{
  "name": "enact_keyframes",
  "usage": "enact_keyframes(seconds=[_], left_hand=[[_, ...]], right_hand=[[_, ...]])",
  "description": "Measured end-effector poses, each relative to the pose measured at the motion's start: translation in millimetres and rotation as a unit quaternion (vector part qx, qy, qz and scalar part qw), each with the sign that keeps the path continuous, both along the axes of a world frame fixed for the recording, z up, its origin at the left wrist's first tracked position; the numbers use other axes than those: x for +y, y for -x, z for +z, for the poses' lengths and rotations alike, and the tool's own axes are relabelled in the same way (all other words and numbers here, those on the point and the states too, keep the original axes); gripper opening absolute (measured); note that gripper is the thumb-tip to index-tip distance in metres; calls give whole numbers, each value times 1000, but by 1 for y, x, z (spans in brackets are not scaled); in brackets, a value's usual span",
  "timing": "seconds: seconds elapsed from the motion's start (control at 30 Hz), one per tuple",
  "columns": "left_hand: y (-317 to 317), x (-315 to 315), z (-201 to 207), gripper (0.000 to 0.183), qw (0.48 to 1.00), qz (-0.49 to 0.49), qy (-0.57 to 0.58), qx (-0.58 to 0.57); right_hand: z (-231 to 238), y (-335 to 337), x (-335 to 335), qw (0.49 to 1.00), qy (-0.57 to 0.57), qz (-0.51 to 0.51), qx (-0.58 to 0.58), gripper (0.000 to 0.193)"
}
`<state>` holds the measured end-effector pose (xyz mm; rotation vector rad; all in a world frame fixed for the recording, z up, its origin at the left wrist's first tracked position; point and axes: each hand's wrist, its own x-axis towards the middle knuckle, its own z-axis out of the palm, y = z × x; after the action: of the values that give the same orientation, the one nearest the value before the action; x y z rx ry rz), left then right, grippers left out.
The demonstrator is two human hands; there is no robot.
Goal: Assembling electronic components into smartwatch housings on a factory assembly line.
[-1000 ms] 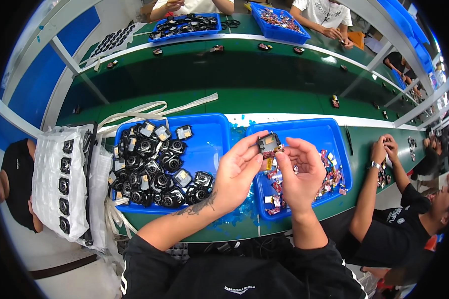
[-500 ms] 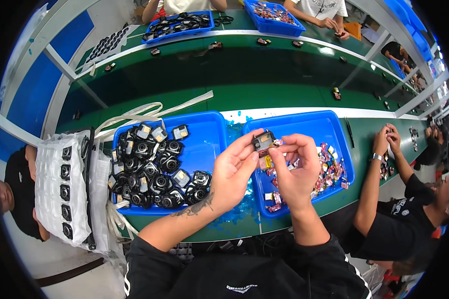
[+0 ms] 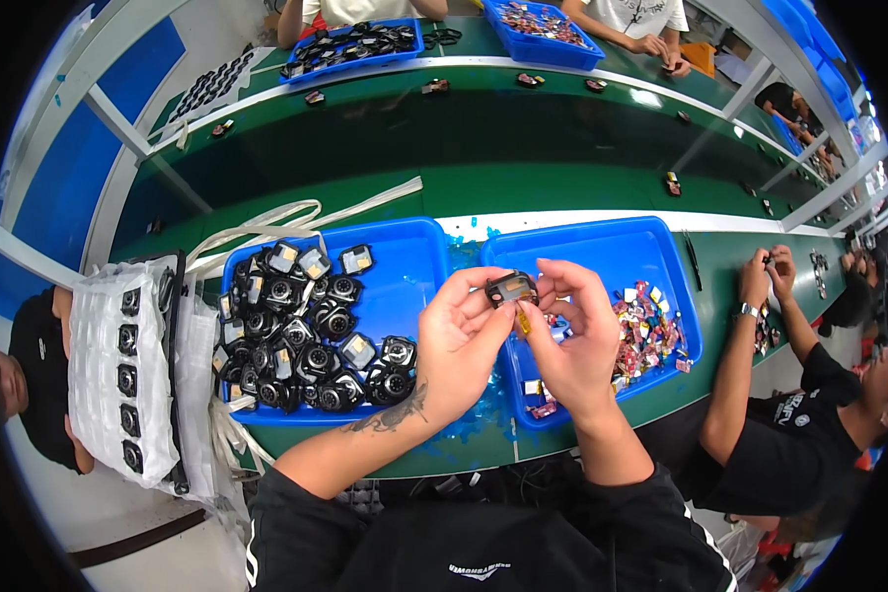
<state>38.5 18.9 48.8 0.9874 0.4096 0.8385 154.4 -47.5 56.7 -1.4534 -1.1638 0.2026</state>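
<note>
My left hand (image 3: 459, 335) grips a small black watch case (image 3: 510, 287) between thumb and fingers, its open, grey inner side facing up. At its right end my right hand (image 3: 577, 360) is closed in a pinch on a small part with a yellow strip (image 3: 525, 322), mostly hidden by the fingers. Both hands are held above the gap between two blue bins. The left bin (image 3: 429, 247) contains many black watch cases (image 3: 318, 357), some with round backs showing. In the right bin (image 3: 602, 237) lie many small pink, white and yellow parts (image 3: 651, 326).
A green conveyor belt (image 3: 385, 138) carrying spaced small assemblies runs beyond the bins. White straps (image 3: 365, 202) and a padded tray of cases (image 3: 118, 365) are at left. Black tweezers (image 3: 693, 261) lie right. Co-workers' hands (image 3: 775, 271) work at right and across the belt.
The watch case has shifted slightly left and down and is tilted differently. My right fingers have closed in around its right end. Assemblies on the belt have moved a little right.
</note>
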Motion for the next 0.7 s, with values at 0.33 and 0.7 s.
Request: enact_keyframes(seconds=[0.33,0.7], left_hand=[[4,9,2,22,995,12,-72,73],[14,62,-9,37,957,27,-178,227]], right_hand=[[10,2,6,994,34,39,93,41],[10,-24,64,982,114,131,73,39]])
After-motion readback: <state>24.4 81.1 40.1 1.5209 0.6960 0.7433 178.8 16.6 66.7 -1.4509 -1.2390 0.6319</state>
